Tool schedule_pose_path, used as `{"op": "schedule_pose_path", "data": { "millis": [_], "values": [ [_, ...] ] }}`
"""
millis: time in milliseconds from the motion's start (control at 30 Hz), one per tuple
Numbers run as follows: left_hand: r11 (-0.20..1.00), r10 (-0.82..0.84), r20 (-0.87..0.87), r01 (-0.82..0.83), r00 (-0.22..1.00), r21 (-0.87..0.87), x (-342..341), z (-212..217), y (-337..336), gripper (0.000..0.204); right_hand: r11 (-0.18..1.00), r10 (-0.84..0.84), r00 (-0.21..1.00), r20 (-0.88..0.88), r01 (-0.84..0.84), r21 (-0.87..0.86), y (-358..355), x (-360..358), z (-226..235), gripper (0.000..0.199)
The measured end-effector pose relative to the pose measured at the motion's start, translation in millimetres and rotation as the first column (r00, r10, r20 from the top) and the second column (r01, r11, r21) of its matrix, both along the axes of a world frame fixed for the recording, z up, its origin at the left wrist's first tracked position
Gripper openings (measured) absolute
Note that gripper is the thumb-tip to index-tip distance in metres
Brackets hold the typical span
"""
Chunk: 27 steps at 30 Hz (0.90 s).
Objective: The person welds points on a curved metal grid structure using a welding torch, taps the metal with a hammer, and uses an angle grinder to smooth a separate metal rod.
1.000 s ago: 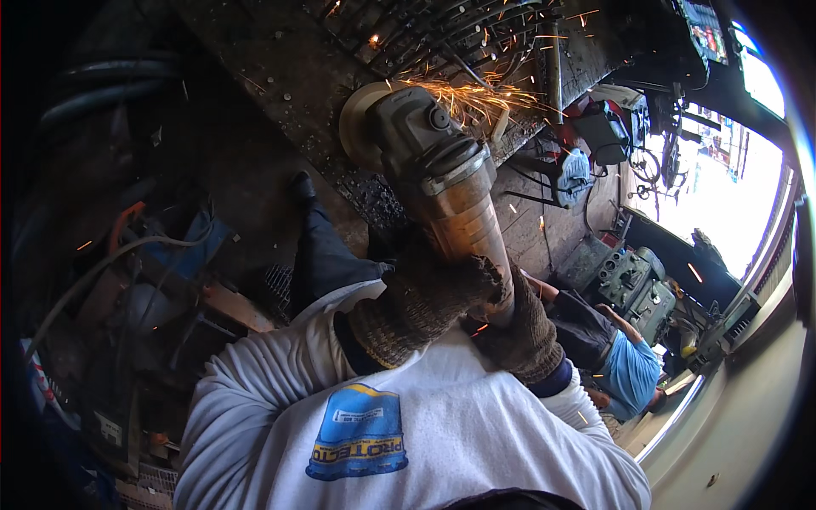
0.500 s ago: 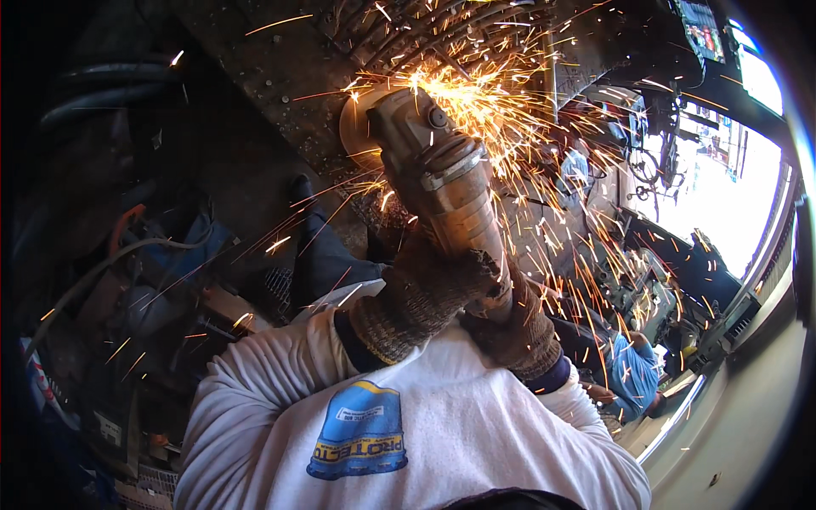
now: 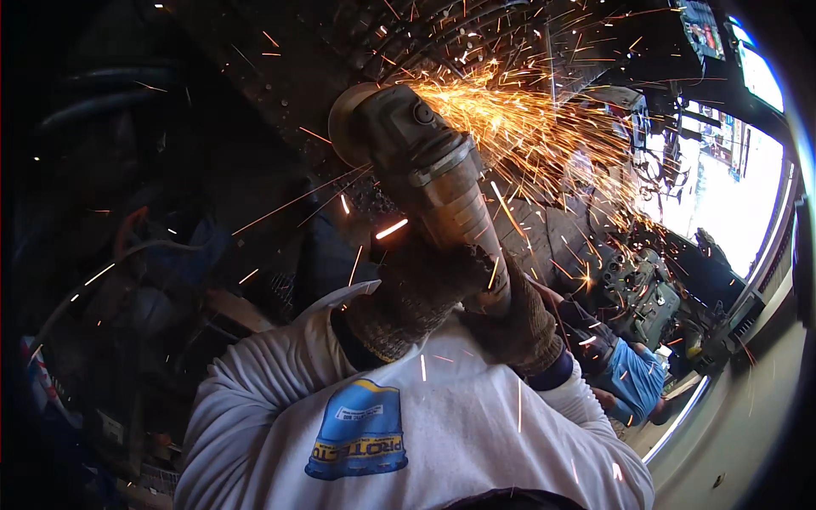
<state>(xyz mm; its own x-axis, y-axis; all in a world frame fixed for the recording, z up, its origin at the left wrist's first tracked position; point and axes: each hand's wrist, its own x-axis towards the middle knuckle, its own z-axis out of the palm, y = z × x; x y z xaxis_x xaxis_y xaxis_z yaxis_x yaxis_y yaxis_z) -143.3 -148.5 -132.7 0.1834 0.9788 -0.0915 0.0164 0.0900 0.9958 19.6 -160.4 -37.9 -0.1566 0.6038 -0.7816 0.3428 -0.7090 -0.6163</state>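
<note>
A grey angle grinder [image 3: 421, 170] points up and away from me, its disc guard against a dark metal surface [image 3: 280, 76]. Orange sparks [image 3: 518, 119] spray from the disc to the right. My left hand [image 3: 416, 297], in a brown knitted glove, is wrapped around the grinder's body. My right hand [image 3: 514, 319], in the same kind of glove, grips the body just behind and below it. Both arms wear white sleeves [image 3: 280, 382] with a blue and yellow patch.
A person in a blue top [image 3: 633, 378] crouches at the lower right beside a grey engine-like machine [image 3: 642, 293]. Cables and dark clutter fill the left side [image 3: 144, 263]. Bright daylight comes through an opening at the right [image 3: 731, 195].
The spark shower grew from a thin streak a second ago to a wide spray and keeps flying to the right. The grinder and both hands stay in about the same place.
</note>
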Motion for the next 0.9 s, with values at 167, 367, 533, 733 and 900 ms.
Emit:
{"op": "schedule_pose_path", "data": {
  "millis": [167,367,533,733,900],
  "values": [
    [0.917,0.189,-0.292,-0.062,0.938,0.393,12.4,-14.2,2.0,0.018,0.821,0.423,0.853,0.305,-0.504,0.27,-2.7,7.9,-5.2,0.084],
    [0.982,0.01,-0.375,0.062,0.927,0.18,9.3,-15.3,-5.6,0.018,0.843,0.321,0.882,0.345,-0.433,0.321,10.4,-3.5,5.7,0.086],
    [0.74,0.236,-0.585,0.247,0.776,0.625,17.6,-43.9,-31.7,0.051,0.862,0.339,0.828,0.447,-0.464,0.204,0.4,0.7,12.5,0.09],
    [0.988,0.068,0.149,-0.087,0.987,0.125,23.1,9.5,3.6,0.034,0.924,0.122,0.97,0.212,-0.189,0.333,-8.4,6.1,18.2,0.084],
    [0.981,-0.186,0.551,0.12,0.814,0.155,32.8,54.2,52.1,0.061,0.916,-0.338,0.812,-0.477,0.4,0.031,-23.9,61.0,-0.1,0.062]
  ]
}}
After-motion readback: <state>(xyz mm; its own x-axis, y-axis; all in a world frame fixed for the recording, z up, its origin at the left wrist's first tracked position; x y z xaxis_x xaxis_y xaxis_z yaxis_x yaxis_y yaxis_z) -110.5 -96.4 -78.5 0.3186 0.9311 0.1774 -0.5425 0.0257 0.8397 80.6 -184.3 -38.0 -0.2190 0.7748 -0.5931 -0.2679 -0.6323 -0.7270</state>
